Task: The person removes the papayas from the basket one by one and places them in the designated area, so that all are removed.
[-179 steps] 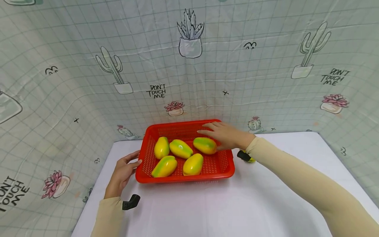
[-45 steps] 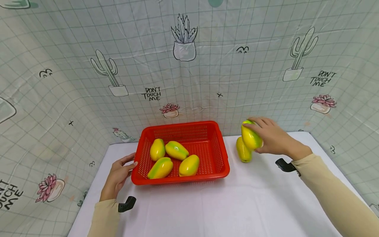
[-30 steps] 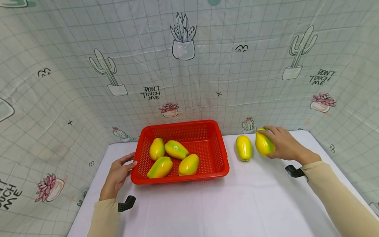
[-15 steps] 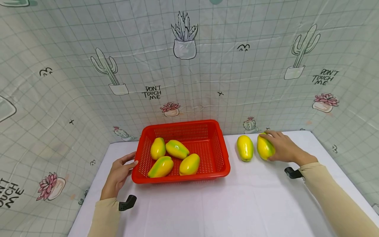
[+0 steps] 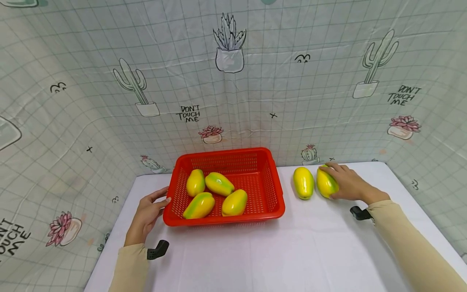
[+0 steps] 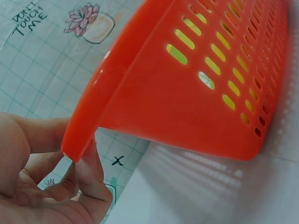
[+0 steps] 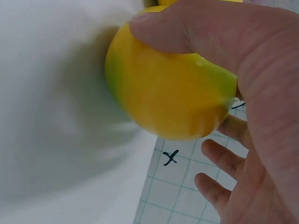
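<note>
A red plastic basket [image 5: 223,219] stands on the white table with several yellow-green papayas [image 5: 234,202] inside. My left hand [image 5: 146,213] pinches the left rim of the basket between thumb and fingers; the left wrist view shows the fingers [image 6: 91,172] at the rim's edge. To the right of the basket, my right hand [image 5: 348,182] holds a papaya [image 5: 326,184] at the tabletop. In the right wrist view the thumb lies across this papaya [image 7: 163,93], and some fingers are spread free of it. Another papaya [image 5: 303,183] lies just left of the held one.
Behind the table and along both sides hangs a grid-patterned cloth [image 5: 255,89] printed with cacti and lettering. White tabletop [image 5: 248,259] stretches in front of the basket. Each wrist carries a small black camera mount [image 5: 158,250].
My right hand has taken the right-hand papaya out of the basket, carried it right and lowered it beside the one on the table. My left hand has stayed at the rim.
</note>
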